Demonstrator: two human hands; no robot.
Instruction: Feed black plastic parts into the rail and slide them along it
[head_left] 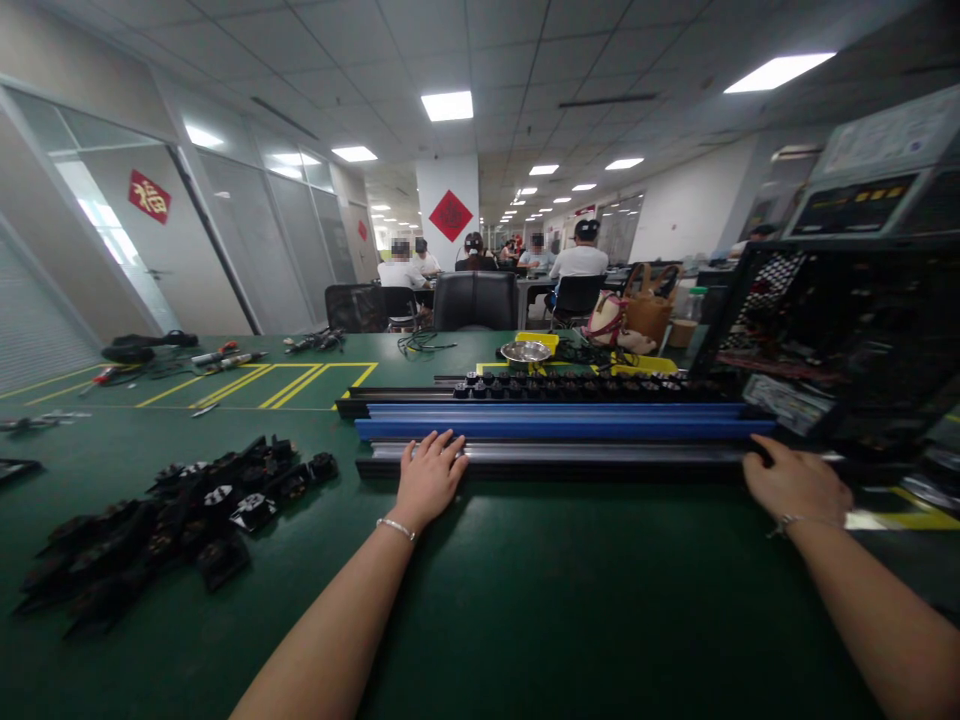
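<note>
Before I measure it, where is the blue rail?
In the head view, slightly right of centre, the blue rail lies between the silver rail and a black rail.

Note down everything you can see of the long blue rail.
The blue rail is a long, straight bar with lengthwise ridges and a slight sheen; whether metal or plastic is unclear. It lies crosswise on the green table, between a black rail behind and a silver-topped rail in front. The left hand reaches its front edge and the right hand its right end; contact is hard to confirm.
</note>
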